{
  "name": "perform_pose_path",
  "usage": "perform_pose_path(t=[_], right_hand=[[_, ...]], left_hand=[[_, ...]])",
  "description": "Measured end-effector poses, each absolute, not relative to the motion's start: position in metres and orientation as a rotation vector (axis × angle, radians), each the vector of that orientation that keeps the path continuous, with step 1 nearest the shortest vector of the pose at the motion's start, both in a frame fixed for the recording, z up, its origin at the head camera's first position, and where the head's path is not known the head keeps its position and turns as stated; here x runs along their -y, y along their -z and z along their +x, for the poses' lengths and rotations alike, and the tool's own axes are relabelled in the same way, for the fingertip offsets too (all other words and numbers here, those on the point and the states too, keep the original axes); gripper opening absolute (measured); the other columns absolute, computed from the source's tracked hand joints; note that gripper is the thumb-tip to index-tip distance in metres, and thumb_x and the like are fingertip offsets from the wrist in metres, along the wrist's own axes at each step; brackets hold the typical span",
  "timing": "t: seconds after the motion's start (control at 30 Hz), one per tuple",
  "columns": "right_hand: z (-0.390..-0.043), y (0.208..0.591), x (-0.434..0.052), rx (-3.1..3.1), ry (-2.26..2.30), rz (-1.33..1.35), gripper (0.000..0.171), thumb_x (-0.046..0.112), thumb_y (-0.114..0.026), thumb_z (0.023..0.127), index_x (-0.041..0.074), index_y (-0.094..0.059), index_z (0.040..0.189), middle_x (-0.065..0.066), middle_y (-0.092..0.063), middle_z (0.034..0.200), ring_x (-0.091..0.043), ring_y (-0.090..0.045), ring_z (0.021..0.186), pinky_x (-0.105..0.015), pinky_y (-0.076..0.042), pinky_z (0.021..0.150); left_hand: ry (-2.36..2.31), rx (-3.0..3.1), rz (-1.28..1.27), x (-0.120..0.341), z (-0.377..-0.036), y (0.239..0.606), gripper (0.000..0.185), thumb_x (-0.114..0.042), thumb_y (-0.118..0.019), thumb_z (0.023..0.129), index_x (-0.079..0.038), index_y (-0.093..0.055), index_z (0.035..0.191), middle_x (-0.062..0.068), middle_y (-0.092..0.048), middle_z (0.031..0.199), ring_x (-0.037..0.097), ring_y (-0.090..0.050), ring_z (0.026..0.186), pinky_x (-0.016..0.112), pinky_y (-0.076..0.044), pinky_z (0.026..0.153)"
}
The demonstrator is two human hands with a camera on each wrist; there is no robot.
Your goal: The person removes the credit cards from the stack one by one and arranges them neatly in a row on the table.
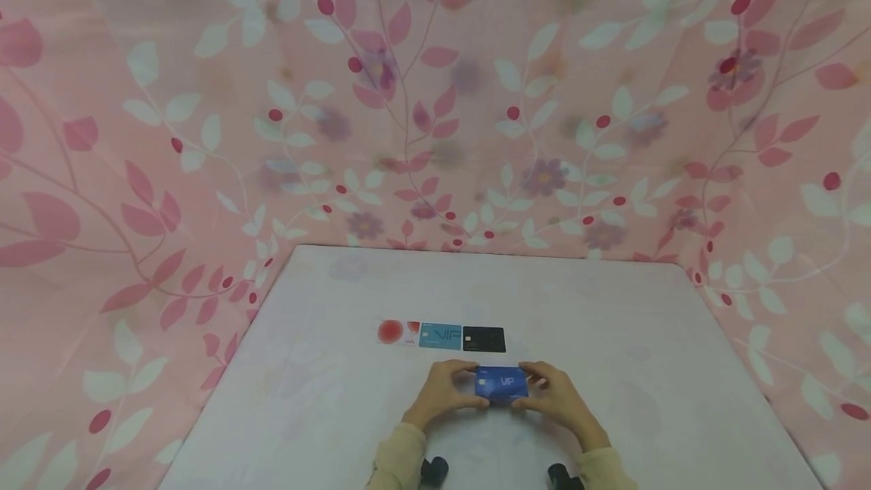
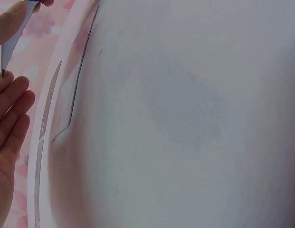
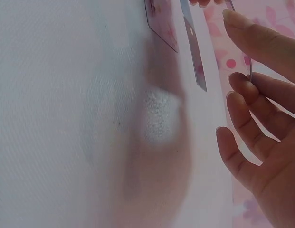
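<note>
Your two hands share one blue card point(image 1: 501, 384), marked VIP, in front of you and raised off the white surface point(image 1: 327, 369). Your left hand point(image 1: 447, 390) pinches its left end, index finger at the upper corner, thumb at the lower. Your right hand point(image 1: 554, 397) pinches the right end the same way. The gap between finger and thumb is about the card's height on each side. In the right wrist view, your other fingers are spread, partly bent and apart from the card. In the left wrist view, your left fingers lie side by side, and the card shows as a thin sliver. Exact tilt: cannot tell.

Beyond the card, three more lie flat in a row, just beside one another. Your left to right: a red-and-white card point(image 1: 398, 332), a teal card point(image 1: 440, 336) with large VIP letters, a black card point(image 1: 484, 339). The black one is nearest to what you hold.

You wear pale sleeves point(image 1: 398, 456); a dark object point(image 1: 434, 470) shows near each wrist. Pink leaf-patterned cloth point(image 1: 469, 97) stands behind the surface and along both sides.
</note>
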State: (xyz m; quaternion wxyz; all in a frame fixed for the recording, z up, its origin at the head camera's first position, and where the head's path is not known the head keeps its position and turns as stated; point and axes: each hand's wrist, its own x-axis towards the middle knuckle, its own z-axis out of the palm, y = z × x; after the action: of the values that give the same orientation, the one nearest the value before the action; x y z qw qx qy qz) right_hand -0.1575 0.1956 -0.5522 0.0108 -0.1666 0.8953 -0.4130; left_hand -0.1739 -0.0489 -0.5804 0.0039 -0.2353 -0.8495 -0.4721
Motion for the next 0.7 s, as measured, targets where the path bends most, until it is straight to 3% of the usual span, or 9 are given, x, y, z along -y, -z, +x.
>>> perform_pose_path(t=[0.33, 0.7], right_hand=[[-0.163, 0.550, -0.209, -2.814, 1.308, -0.550, 0.066, 0.022, -0.085, 0.063, -0.006, -0.059, 0.116, -0.011, -0.064, 0.100, -0.028, -0.060, 0.085, -0.033, -0.052, 0.070], [-0.170, 0.544, -0.219, -2.798, 1.278, -0.463, 0.065, 0.020, -0.084, 0.066, -0.006, -0.057, 0.120, -0.016, -0.063, 0.108, -0.028, -0.058, 0.090, -0.042, -0.052, 0.076]], left_hand=[[1.453, 2.670, -0.728, 0.034, -0.176, 0.578, 0.058, -0.037, -0.083, 0.067, -0.007, -0.066, 0.115, 0.003, -0.068, 0.110, 0.017, -0.061, 0.102, 0.036, -0.048, 0.091], [1.317, 2.696, -0.751, 0.021, -0.185, 0.574, 0.060, -0.040, -0.082, 0.068, -0.008, -0.065, 0.117, 0.003, -0.067, 0.113, 0.019, -0.060, 0.106, 0.036, -0.048, 0.093]])
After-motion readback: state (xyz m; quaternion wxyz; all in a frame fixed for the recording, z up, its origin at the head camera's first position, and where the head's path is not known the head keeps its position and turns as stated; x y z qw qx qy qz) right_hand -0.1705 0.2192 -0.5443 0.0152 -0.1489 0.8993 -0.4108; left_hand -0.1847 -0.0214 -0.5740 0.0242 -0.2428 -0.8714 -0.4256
